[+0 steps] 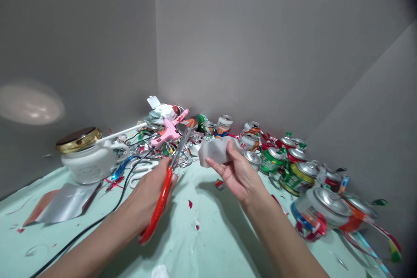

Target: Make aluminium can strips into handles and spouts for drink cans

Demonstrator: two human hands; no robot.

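The left hand (148, 195) was closed around the red handles of a pair of scissors (163, 191), blades angled up and away toward the clutter at the back of the worktop (202, 234). The right hand (239, 173) pinched a small piece of silvery sheet metal (215, 151) between thumb and fingers (233, 150), held up above the worktop and just right of the blade tips. How far the blades stood apart was hard to tell, as they blurred against the scraps behind. Cutting well here probably called for keeping the sheet taut and level, feeding it deep into the blades rather than at the tips, and keeping the pinching fingers clear of the cut edge. Opened drink cans (322, 213) lay piled to the right, and a pink glue gun (167, 132) beyond.
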